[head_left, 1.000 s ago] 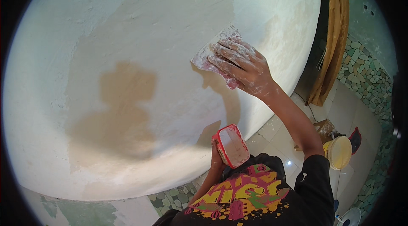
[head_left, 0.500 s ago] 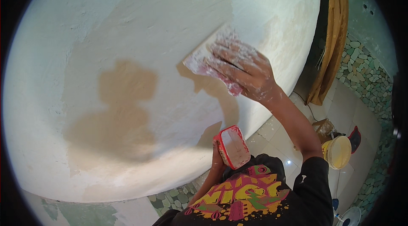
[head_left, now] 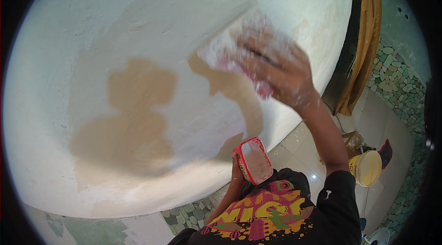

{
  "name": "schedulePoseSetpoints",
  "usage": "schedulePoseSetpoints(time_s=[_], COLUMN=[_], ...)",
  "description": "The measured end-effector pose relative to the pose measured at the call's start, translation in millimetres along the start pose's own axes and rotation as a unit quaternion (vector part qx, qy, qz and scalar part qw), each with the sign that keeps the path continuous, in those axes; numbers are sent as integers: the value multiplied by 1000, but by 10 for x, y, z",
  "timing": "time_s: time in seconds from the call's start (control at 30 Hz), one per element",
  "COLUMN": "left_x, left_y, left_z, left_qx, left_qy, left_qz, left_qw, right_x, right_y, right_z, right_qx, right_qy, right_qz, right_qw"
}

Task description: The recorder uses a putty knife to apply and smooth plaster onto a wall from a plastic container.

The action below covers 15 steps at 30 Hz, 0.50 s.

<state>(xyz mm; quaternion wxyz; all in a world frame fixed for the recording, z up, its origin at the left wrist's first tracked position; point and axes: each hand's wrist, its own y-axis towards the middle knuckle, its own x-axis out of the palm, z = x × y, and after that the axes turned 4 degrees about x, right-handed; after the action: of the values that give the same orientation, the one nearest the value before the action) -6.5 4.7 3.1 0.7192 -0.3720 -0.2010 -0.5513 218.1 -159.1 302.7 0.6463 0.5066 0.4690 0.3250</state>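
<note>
Right grip (head_left: 287, 72) clasps a white-smeared scraper (head_left: 222, 44) at the pale wall (head_left: 184, 14), contact blurred; left grip (head_left: 236, 170) holds a red-rimmed tub (head_left: 257, 162). Bold coloured lettering marks the shirt (head_left: 276, 210); smaller print, the bucket (head_left: 367, 169).

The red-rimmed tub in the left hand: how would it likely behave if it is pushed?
The tub would probably tip easily, since only the left hand appears to support it. Its rim looks evenly shaped, so it is likely fairly stiff. Pale smears inside may feel slippery.
</note>
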Motion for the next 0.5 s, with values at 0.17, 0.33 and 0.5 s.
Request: schedulePoseSetpoints(time_s=[0.17,0.33,0.5], left_x=[132,79,-29], left_y=[21,30,51], left_z=[7,-35,-27], left_qx=[14,9,-26], left_qy=[30,-17,-32], left_qz=[5,0,18], left_qw=[999,1000,999], right_x=[68,21,-123], right_y=[313,-154,-94], right_z=[128,-14,-59], right_qx=[40,90,109], right_qy=[-81,-73,-66], right_qz=[26,-57,-95], right_qw=[996,992,987])
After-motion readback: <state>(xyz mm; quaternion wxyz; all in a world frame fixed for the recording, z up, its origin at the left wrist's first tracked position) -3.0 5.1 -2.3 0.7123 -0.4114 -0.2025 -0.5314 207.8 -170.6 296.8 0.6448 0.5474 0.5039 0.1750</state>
